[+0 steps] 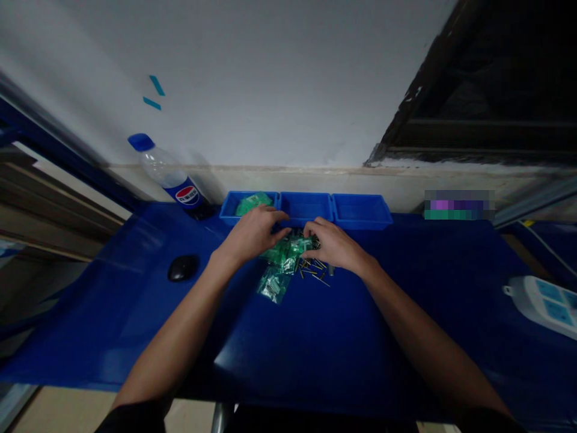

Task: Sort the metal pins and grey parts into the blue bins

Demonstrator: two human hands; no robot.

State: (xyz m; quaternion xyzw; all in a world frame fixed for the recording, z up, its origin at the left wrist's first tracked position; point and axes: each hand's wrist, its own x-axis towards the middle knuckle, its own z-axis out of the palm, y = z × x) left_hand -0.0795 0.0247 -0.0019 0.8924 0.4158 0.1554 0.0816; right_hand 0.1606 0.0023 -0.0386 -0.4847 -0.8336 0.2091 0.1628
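Note:
My left hand (258, 231) is over the left side of the pile, thumb and fingers apart, with nothing seen between them. My right hand (334, 243) curls over the pile's right side, finger and thumb about a small green-tinted plastic bag (300, 245); its far fingers are hidden. Beneath and between both hands lie several clear green bags (283, 255) with small parts inside. One bag (273, 284) lies nearer to me. Loose thin metal pins (318, 270), brass and dark, are scattered beside my right hand.
Three joined blue bins stand by the wall: the left bin (229, 207) holds green bags, beside a middle bin (306, 198) and right bin (363, 201). A Pepsi bottle (171, 180) and black mouse (183, 268) are left. A white-and-blue case (543, 304) lies right on the blue table (288, 355).

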